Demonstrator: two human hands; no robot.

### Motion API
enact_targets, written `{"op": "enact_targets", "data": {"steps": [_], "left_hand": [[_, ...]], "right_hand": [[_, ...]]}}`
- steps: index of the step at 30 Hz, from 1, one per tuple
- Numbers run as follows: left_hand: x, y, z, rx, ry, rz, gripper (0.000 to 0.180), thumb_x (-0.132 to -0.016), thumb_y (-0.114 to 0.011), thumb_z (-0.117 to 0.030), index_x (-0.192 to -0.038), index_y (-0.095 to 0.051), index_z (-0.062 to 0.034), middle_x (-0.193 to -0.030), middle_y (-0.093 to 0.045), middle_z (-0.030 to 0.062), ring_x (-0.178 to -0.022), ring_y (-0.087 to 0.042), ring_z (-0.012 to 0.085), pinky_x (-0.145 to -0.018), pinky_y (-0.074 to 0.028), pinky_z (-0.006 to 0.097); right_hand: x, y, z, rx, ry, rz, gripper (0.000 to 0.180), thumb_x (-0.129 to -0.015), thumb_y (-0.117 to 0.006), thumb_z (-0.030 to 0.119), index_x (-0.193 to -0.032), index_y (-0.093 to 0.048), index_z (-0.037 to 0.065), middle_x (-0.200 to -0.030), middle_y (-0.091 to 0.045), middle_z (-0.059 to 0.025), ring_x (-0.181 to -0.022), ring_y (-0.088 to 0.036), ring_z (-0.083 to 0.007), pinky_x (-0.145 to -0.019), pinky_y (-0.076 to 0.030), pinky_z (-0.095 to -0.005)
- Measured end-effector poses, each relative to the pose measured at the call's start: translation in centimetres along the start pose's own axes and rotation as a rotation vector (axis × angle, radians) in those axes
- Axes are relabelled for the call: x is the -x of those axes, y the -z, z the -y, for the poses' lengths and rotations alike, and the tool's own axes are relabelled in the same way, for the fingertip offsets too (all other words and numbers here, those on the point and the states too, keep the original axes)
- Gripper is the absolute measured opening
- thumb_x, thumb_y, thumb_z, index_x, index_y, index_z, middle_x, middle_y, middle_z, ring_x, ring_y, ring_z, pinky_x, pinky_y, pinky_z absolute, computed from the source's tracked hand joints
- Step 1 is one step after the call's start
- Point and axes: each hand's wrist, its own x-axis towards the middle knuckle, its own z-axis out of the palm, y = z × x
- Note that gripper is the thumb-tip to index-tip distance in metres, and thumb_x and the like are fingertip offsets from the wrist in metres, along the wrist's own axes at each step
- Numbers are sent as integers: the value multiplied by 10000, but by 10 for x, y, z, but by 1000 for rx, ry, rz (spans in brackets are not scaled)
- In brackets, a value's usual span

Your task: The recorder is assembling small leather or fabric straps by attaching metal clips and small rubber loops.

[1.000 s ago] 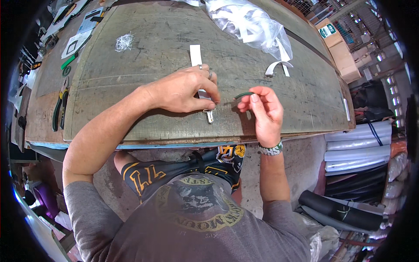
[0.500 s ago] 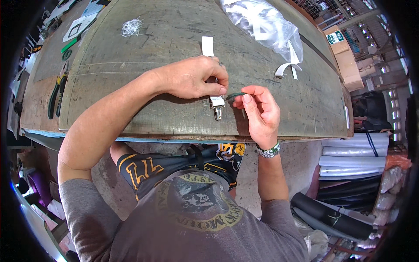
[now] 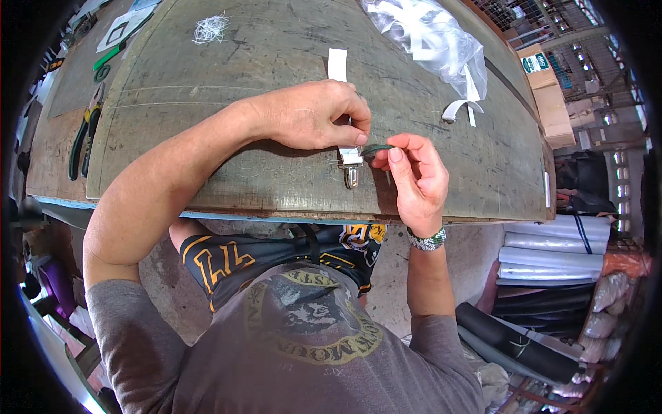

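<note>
The strap point(image 3: 337, 65), white and flat, lies on the tabletop point(image 3: 262, 186), running from its middle toward the near edge, just right of that edge's centre. At its near end is the clip point(image 3: 352, 176), a shiny metal piece lying a little in from the near edge.

The left hand point(image 3: 310, 114) reaches across from the left and covers the middle of the strap. Its fingers are bent, thumb and forefinger almost meeting at the tips, and they hold the strap just above the clip.

The right hand point(image 3: 418, 176) is to the right of the strap, near the same edge, palm partly turned up. Its fingers are closed in a pinch, thumb against forefinger, on a thin, curved green tool point(image 3: 376, 149). The tool points left to the strap's right side, close by the left thumb; whether it touches the strap I cannot tell. A patterned bracelet point(image 3: 427, 239) circles the right wrist.

At the far edge, right of centre, lies a clear bag point(image 3: 441, 34) with white straps inside; one loose end point(image 3: 455, 109) curls out toward the right edge. A tangle of white thread point(image 3: 210, 29) sits toward the far left corner. Pliers point(image 3: 86, 131) with dark handles lie just outside the left edge.
</note>
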Motion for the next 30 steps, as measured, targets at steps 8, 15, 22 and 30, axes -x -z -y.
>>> {"op": "enact_targets", "data": {"steps": [8,15,22,30], "left_hand": [[-1,-1,0,32,18,19,190,-891,-672,-170,-879,-667,19,-781,-605,92,-811,-543,219,-729,-445,362],[-1,3,3,43,13,23,186,-893,-669,-169,-880,-665,16,-773,-599,95,-810,-533,227,-733,-441,366],[12,61,-18,-138,5,-316,199,-919,-632,-184,-938,-672,10,-764,-650,87,-710,-567,139,-650,-459,316],[76,154,6,-894,578,-356,206,-843,-659,-174,-954,-667,-1,-809,-657,160,-755,-629,292,-689,-484,392]], "right_hand": [[1,1,-1,19,-9,0,160,-1005,-560,68,-1137,-583,-20,-960,-672,-64,-875,-655,-108,-803,-535,-244],[-2,-1,-3,4,0,-1,164,-1005,-561,70,-1141,-582,-19,-961,-676,-70,-874,-658,-113,-798,-537,-248],[3,7,-7,-96,-21,-112,154,-1000,-546,41,-1143,-575,-10,-937,-685,-80,-842,-659,-125,-775,-544,-263],[3,12,-10,-221,-30,-227,145,-993,-558,48,-1127,-574,-2,-898,-672,-78,-767,-639,-132,-717,-525,-266]]}}
